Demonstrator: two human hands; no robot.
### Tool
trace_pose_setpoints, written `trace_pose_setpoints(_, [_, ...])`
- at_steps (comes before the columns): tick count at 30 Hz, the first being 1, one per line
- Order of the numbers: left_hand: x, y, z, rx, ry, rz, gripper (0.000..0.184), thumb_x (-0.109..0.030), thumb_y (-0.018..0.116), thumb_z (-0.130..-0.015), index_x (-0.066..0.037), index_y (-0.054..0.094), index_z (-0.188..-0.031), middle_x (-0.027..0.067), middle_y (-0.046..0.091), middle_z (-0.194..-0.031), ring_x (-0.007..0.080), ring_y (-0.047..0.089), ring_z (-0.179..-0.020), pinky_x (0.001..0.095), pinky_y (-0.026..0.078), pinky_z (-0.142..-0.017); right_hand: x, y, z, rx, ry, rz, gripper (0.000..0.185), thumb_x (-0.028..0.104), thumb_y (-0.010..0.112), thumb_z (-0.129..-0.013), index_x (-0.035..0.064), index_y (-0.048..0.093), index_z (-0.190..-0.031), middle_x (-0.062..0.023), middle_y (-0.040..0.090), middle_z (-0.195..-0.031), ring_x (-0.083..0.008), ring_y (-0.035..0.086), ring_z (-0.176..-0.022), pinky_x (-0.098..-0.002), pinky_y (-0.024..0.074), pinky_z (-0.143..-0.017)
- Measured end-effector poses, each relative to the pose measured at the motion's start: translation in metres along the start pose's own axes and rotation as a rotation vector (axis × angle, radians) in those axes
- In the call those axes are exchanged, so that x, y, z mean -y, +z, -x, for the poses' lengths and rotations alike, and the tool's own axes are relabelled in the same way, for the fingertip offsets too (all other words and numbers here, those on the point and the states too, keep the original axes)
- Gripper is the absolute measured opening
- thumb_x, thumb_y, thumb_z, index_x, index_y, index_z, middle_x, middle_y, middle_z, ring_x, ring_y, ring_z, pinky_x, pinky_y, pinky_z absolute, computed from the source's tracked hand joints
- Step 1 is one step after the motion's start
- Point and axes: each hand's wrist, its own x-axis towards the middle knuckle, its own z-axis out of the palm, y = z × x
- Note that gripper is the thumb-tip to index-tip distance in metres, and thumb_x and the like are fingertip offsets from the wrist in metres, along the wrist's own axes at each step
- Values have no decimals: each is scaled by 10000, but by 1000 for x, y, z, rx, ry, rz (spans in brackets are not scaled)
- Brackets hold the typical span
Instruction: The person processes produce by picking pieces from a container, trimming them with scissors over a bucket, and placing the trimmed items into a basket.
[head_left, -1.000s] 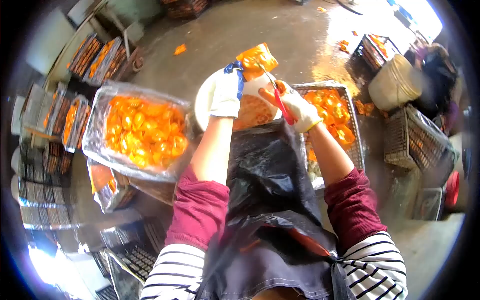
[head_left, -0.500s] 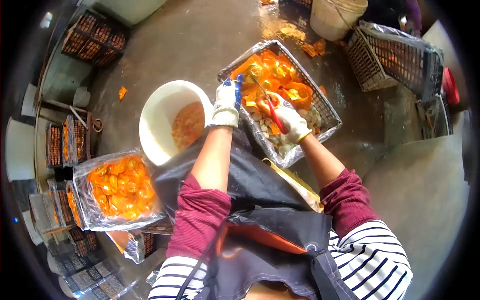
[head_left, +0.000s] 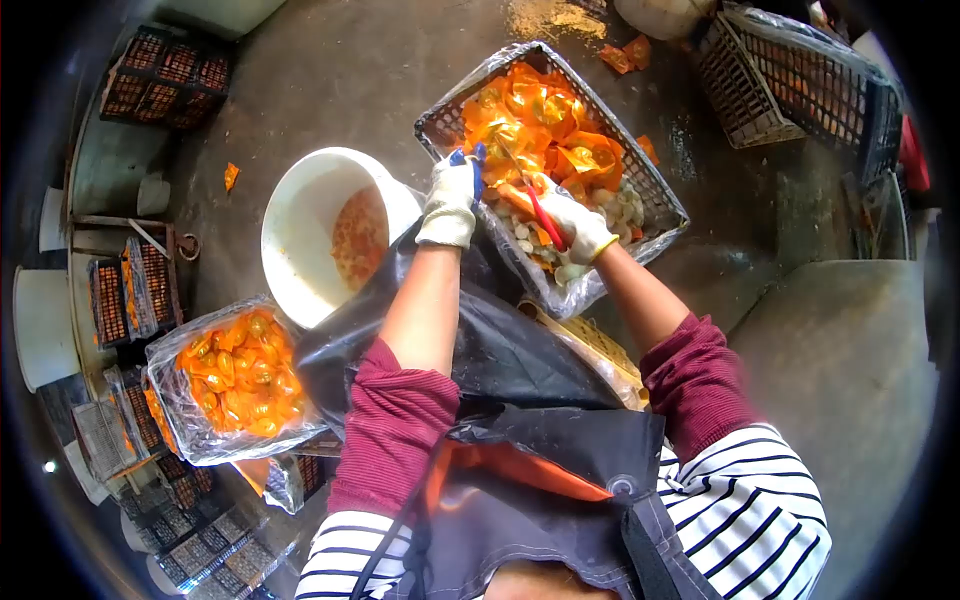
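Observation:
My left hand point(head_left: 452, 200), in a white glove with blue fingertips, is closed at the near left edge of the black plastic crate point(head_left: 655, 195). What its fingers pinch is hidden. In my right hand point(head_left: 578, 225), also gloved, are red-handled scissors point(head_left: 543, 215), their thin metal blades pointing up and left toward my left hand. An orange bit shows by the right fingers. The crate is lined with clear plastic and holds orange wrappers point(head_left: 525, 105), with small whitish lumps point(head_left: 625, 210) at its near right side.
A white bucket point(head_left: 285, 225) with orange-brown contents stands at left. Below it is a plastic-lined crate point(head_left: 185, 440) of shiny orange packets point(head_left: 240, 375). Stacked crates point(head_left: 165, 80) are far left; more crates point(head_left: 800, 85) stand upper right. Orange scraps point(head_left: 625, 55) lie on the wet floor.
The view has shifted slightly, so the crate, the bucket and the background sit a little differently in frame. Both hands stay close together over the crate, the right still holding the scissors.

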Motion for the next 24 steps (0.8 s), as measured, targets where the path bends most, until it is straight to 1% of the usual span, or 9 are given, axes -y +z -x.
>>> trace_pose_setpoints(2, [2,-2,-3,-16,9,-25,324,-273,638,-902,18,670,-1039,66,690,-882,119,579,-775,284,467,-716,43,-6,-5,23,494,-563,392,344,530,-957,97,513,-1261,-42,605,-1024,-132,579,-887,-256,469,-792])
trace_pose_setpoints(6, [29,-2,-22,-108,81,-99,318,-273,642,-899,15,673,-1030,73,694,-893,122,585,-776,286,469,-720,75,-10,1,50,556,-483,416,379,521,-957,101,503,-1265,-46,609,-1035,-127,576,-860,-256,469,-778])
trace_pose_setpoints(10, [21,-4,-12,-126,111,-233,331,-279,642,-896,10,660,-1057,97,699,-908,129,602,-789,294,471,-727,76,-10,1,35,522,-345,458,412,530,-934,90,502,-1257,-57,613,-1054,-146,584,-844,-283,473,-757])
trace_pose_setpoints(13, [35,-1,-23,41,219,-408,395,-372,599,-882,-23,650,-1059,224,657,-995,355,635,-922,403,484,-797,23,-3,-1,22,178,-80,502,411,563,-886,65,509,-1245,-76,604,-1106,-184,609,-848,-332,484,-739])
trace_pose_setpoints(14, [20,-3,-13,98,135,-397,431,-399,587,-884,-28,633,-1099,224,653,-1012,346,625,-964,397,476,-826,18,-10,-2,63,-20,44,501,396,566,-882,67,505,-1255,-77,594,-1136,-176,614,-845,-327,486,-740])
trace_pose_setpoints(18, [59,-5,-43,-16,226,-228,390,-373,599,-883,-22,652,-1047,221,659,-968,343,642,-880,401,491,-770,61,-30,2,192,195,-72,471,387,520,-896,76,530,-1250,-81,671,-987,-185,635,-773,-319,496,-699])
trace_pose_setpoints(21, [14,-12,-14,-40,15,-371,359,-340,618,-876,-17,655,-1027,228,653,-962,329,647,-807,404,499,-737,74,-33,1,191,318,-23,459,449,444,-943,59,596,-1131,-69,686,-800,-162,622,-654,-289,491,-610])
trace_pose_setpoints(22, [18,-13,-17,-22,138,-279,367,-338,632,-875,-20,643,-1058,200,667,-958,302,649,-766,392,513,-708,84,-32,-1,143,421,-166,411,413,457,-957,54,613,-1083,-74,671,-791,-158,615,-620,-282,492,-577])
trace_pose_setpoints(24, [28,-6,-18,81,-68,378,377,-344,638,-875,-28,630,-1081,159,664,-956,279,648,-769,372,525,-692,94,-29,-3,83,528,-465,366,379,480,-966,54,628,-1040,-74,648,-765,-136,591,-560,-254,473,-510])
